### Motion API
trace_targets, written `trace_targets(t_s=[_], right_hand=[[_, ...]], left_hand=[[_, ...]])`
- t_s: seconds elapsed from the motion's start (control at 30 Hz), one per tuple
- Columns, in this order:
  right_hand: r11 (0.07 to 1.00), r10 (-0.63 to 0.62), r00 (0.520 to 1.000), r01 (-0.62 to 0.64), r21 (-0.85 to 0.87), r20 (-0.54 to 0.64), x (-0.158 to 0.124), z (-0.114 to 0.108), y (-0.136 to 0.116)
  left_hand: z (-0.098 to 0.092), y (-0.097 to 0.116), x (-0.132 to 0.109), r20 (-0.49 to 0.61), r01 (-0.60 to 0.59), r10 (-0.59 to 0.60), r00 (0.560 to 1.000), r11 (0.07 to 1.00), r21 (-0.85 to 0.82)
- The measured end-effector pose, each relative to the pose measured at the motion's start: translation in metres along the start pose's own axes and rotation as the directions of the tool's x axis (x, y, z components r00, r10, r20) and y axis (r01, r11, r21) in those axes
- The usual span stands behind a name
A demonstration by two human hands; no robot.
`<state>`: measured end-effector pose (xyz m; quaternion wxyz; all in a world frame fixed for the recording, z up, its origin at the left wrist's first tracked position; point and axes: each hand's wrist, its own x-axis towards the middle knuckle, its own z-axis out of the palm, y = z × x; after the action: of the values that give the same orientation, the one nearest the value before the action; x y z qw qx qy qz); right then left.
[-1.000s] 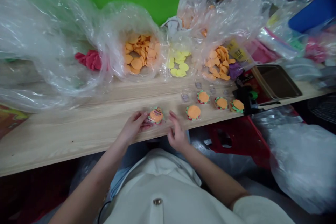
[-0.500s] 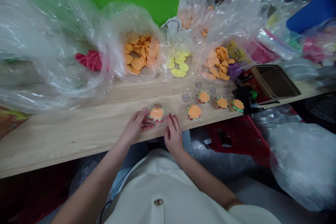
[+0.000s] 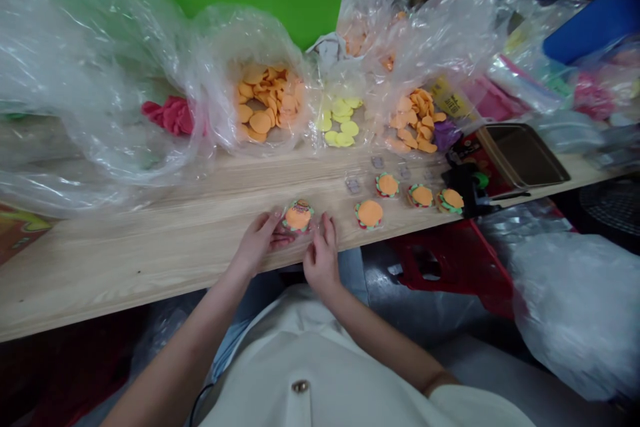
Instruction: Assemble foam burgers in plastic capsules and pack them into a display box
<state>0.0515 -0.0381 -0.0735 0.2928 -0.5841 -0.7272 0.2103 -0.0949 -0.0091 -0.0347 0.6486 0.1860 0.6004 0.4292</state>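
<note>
A toy burger (image 3: pixel 298 219) with an orange top and green and red layers lies in clear plastic packaging on the table, a printed design showing over its upper part. My left hand (image 3: pixel 261 235) grips the packaging's left edge, thumb on top and fingers curled beneath. On the other side, my right hand (image 3: pixel 321 255) pinches the lower right edge of the same packaging. More burgers lie to the right: one (image 3: pixel 369 213) close by, another (image 3: pixel 387 185) behind it, and two (image 3: pixel 421 195) (image 3: pixel 451 201) farther along.
Clear bags hold orange discs (image 3: pixel 261 122), yellow discs (image 3: pixel 342 128), orange pieces (image 3: pixel 417 121) and pink pieces (image 3: pixel 175 115) along the back. Small clear plastic pieces (image 3: pixel 353 185) lie behind the burgers. A brown tray (image 3: pixel 530 155) stands at right, with a red stool (image 3: pixel 455 260) below the table edge.
My right hand has shifted slightly left and closer to the packaged burger. The printed design now sits lower over the orange top. My left hand stays at the left edge.
</note>
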Motion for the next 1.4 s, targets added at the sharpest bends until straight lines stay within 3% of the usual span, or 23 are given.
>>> trace_targets(t_s=[0.17, 0.3, 0.4, 0.5, 0.53, 0.57, 0.63, 0.67, 0.73, 0.87, 1.0, 1.1, 1.2, 1.27, 1.4], right_hand=[[0.991, -0.083, 0.991, 0.094, -0.095, 0.108, -0.016, -0.01, 0.001], [0.993, -0.103, 0.995, 0.102, -0.057, -0.013, -0.025, -0.04, 0.025], [1.0, 0.0, 0.997, 0.0, 0.003, -0.075, 0.009, -0.059, 0.032], [0.997, 0.056, 0.994, -0.049, -0.067, 0.097, 0.068, -0.058, 0.017], [0.993, 0.07, 0.969, -0.046, -0.106, 0.237, 0.085, -0.053, 0.007], [0.99, 0.08, 0.91, -0.024, -0.14, 0.407, 0.097, -0.048, -0.003], [0.985, 0.062, 0.736, 0.063, -0.16, 0.674, 0.101, -0.034, -0.022], [0.983, 0.038, 0.664, 0.111, -0.148, 0.747, 0.095, -0.028, -0.03], [0.978, -0.019, 0.611, 0.177, -0.113, 0.791, 0.069, -0.021, -0.039], [0.986, -0.054, 0.661, 0.153, -0.064, 0.748, 0.019, -0.021, -0.037], [0.997, -0.079, 0.744, 0.067, 0.043, 0.663, 0.001, -0.022, -0.026], [0.994, 0.059, 0.852, -0.098, 0.046, 0.521, -0.007, -0.025, -0.02], [0.967, 0.188, 0.899, -0.239, 0.085, 0.395, -0.019, -0.032, -0.019], [0.959, 0.193, 0.915, -0.252, 0.131, 0.354, -0.024, -0.037, -0.019], [0.972, 0.087, 0.949, -0.147, 0.184, 0.302, -0.02, -0.039, -0.018]], left_hand=[[-0.004, -0.005, 0.004, -0.015, -0.039, 0.039, 0.999, 0.999, -0.012], [-0.007, -0.01, 0.009, -0.025, -0.074, 0.074, 0.997, 0.997, 0.005], [-0.007, -0.012, 0.009, -0.015, -0.12, 0.121, 0.993, 0.991, 0.054], [-0.01, -0.009, 0.0, 0.032, -0.159, 0.156, 0.987, 0.978, 0.132], [-0.012, -0.007, -0.006, 0.062, -0.165, 0.156, 0.986, 0.972, 0.168], [-0.016, -0.006, -0.012, 0.102, -0.166, 0.147, 0.984, 0.964, 0.21], [-0.025, -0.008, -0.027, 0.184, -0.165, 0.112, 0.976, 0.938, 0.304], [-0.03, -0.01, -0.035, 0.224, -0.163, 0.086, 0.971, 0.922, 0.351], [-0.041, -0.018, -0.051, 0.283, -0.138, 0.015, 0.959, 0.897, 0.42], [-0.051, -0.038, -0.08, 0.279, 0.014, -0.14, 0.95, 0.913, 0.409], [-0.043, -0.051, -0.095, 0.179, 0.109, -0.157, 0.971, 0.961, 0.256], [-0.032, -0.056, -0.097, 0.064, 0.037, -0.053, 0.997, 0.973, 0.228], [-0.025, -0.056, -0.097, -0.032, -0.078, 0.09, 0.995, 0.957, 0.28], [-0.023, -0.054, -0.099, -0.064, -0.15, 0.18, 0.982, 0.933, 0.328], [-0.024, -0.052, -0.1, -0.04, -0.258, 0.301, 0.953, 0.871, 0.417]])
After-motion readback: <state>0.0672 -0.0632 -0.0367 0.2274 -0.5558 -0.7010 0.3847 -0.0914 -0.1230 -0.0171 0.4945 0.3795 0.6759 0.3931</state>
